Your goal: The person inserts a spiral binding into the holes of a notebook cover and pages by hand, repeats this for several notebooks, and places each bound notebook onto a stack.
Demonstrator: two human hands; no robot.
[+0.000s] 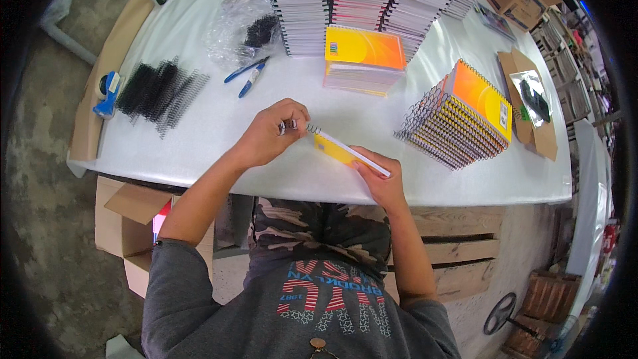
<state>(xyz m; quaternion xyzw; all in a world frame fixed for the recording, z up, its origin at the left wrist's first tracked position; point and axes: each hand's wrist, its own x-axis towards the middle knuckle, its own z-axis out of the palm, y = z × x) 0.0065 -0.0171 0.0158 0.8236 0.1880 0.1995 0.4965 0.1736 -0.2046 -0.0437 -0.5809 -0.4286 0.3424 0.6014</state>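
My right hand (383, 177) grips a small yellow notebook (339, 151) by its near right end, its page edges turned up. At the notebook's other end, a dark binding coil (313, 129) sticks out, and the fingertips of my left hand (276, 131) pinch it. To the right stands a stack of orange-yellow notebooks (458, 116) with dark coils along their edges. Behind my hands sits another orange-yellow notebook stack (365, 60), no coils visible on its near side. A pile of loose black coils (161, 95) lies at the left.
Tall stacks of coil-bound books (362, 0) rise at the back. Blue pliers (249, 80) lie near a clear plastic bag (236, 30) holding black coils. A blue tape dispenser (107, 95) is at the left edge; flattened cardboard (528, 106) lies right. An open box (129, 219) stands below the table.
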